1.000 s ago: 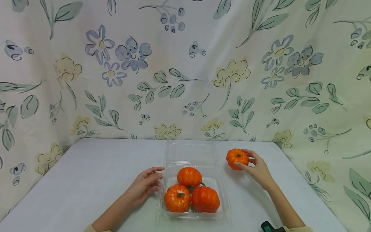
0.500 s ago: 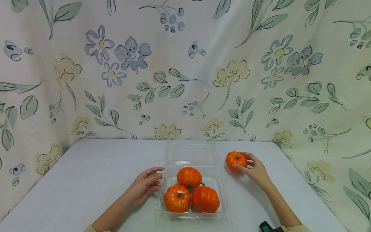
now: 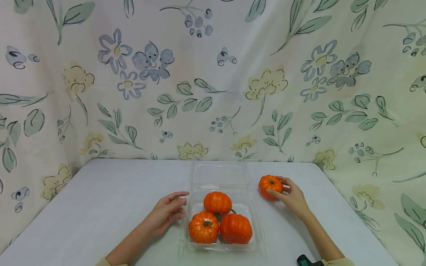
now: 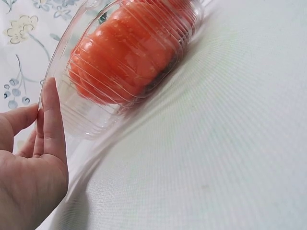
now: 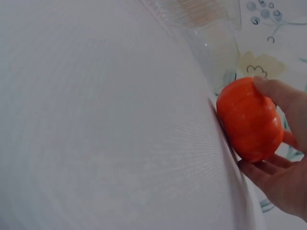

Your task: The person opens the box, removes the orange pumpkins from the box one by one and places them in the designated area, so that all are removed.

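Pumpkin [image 3: 271,187] sits on or just above the white surface [image 3: 126,188], the right hand's [image 3: 293,197] grip spread to its width and holding it. Leftward, a clear container's [image 3: 226,246] wall stands between it and three more pumpkins [image 3: 217,202]; the lid [image 3: 219,175] lies back. The left hand [image 3: 168,212], fingers relaxed, touches the container's left edge. Floral cloth [image 3: 199,122] hangs behind.

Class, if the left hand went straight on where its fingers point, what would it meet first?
Probably the left side of the clear container, which the left hand may be touching.
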`<state>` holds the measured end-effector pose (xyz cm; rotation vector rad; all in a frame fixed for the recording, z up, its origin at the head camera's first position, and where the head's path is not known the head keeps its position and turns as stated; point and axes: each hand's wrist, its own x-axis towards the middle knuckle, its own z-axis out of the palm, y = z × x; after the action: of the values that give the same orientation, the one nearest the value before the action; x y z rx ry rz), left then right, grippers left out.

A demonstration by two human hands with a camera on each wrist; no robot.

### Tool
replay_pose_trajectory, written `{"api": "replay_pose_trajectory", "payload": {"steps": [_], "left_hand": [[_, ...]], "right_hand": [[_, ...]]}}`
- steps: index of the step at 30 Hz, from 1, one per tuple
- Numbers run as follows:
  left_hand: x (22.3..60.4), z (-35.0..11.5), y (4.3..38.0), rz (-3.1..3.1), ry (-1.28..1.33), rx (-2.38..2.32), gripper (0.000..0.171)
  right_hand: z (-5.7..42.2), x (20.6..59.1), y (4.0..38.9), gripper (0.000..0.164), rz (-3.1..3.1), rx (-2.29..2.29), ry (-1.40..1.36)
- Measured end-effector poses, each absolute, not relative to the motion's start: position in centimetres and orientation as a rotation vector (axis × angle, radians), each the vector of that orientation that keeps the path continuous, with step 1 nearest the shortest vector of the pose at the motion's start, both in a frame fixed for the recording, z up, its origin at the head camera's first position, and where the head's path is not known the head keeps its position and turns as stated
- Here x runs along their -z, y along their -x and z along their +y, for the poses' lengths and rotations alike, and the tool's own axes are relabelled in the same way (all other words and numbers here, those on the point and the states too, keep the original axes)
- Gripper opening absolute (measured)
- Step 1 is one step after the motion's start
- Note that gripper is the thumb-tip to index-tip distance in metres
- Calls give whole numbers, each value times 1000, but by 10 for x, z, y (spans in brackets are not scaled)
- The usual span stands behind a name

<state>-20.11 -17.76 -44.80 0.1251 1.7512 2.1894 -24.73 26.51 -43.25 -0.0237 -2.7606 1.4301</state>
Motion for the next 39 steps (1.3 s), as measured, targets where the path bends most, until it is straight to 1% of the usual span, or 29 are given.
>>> {"api": "replay_pose_trajectory", "payload": {"steps": [11, 21, 39], "left_hand": [[448, -177, 201, 1757, -127, -2185, 50], [449, -177, 201, 1744, -130, -2191, 45], [448, -177, 201, 1748, -126, -2183, 52]], "right_hand": [[265, 436, 249, 75, -2745, -1455, 30], [265, 437, 252, 77, -2785, -1413, 17], [267, 435, 253, 81, -2821, -1334, -38]]}}
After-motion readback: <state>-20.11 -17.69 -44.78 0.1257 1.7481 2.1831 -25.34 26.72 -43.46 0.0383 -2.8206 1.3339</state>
